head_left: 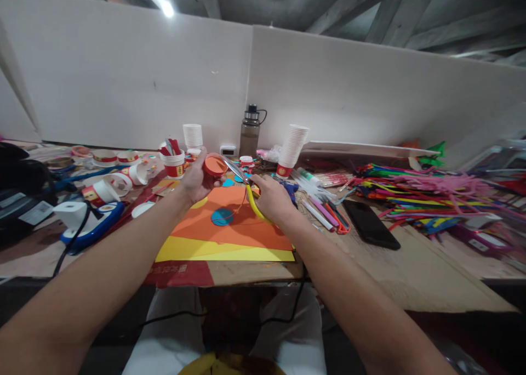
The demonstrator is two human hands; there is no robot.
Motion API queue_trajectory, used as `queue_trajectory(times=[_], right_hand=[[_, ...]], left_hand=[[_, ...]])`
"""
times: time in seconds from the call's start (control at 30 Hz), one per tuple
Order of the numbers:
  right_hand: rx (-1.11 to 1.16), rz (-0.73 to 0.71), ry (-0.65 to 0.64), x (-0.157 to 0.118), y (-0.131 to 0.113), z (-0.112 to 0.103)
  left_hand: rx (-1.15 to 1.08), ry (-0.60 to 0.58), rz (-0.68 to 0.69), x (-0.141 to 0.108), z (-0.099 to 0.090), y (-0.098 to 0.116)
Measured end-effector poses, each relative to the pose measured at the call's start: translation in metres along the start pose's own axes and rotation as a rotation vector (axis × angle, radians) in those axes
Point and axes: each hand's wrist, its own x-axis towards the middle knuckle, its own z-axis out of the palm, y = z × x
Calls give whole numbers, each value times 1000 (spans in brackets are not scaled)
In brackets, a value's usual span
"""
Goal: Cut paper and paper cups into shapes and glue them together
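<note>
Two hands work near the centre of the frame. The left hand (197, 182) grips the rim of the orange disc (215, 165) between its fingers, left of centre. The right hand (269, 197) has its fingers closed around the scissors (251, 200), blades directed upper left at the disc; blade contact cannot be determined. Below centre, a blue circle (222, 216) lies on the orange sheet (255, 234). The phone (371, 223) lies at right.

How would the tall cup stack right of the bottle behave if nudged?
The cup stack would likely tip easily, being tall and narrow. It is probably light, looking like thin paper. Being nested, it might slide apart.
</note>
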Motion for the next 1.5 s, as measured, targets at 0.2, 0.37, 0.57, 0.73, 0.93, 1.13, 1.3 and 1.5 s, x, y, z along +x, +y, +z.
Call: queue_trajectory(times=[0.2, 0.37, 0.57, 0.73, 0.93, 1.13, 1.3, 1.5], right_hand=[[-45, -11, -5, -1, -1, -1], [-34, -15, -15, -1, -2, -2], [-25, -48, 7, 0, 0, 1], [-17, -92, 29, 1, 1, 3], [-11, -69, -2, -1, -2, -2], [-12, -69, -15, -1, -3, -1], [-57, -68, -15, -2, -2, -1], [-49, -76, -33, 0, -1, 0]], left_hand=[[35, -19, -51, -1, 1, 0], [64, 12, -58, -2, 1, 2], [85, -8, -38, -2, -3, 4], [80, -27, -74, -1, -6, 8], [-1, 61, -46, 1, -3, 6], [1, 106, -35, 2, -4, 3], [28, 68, -72, 0, -4, 0], [49, 53, -100, -1, -3, 2]])
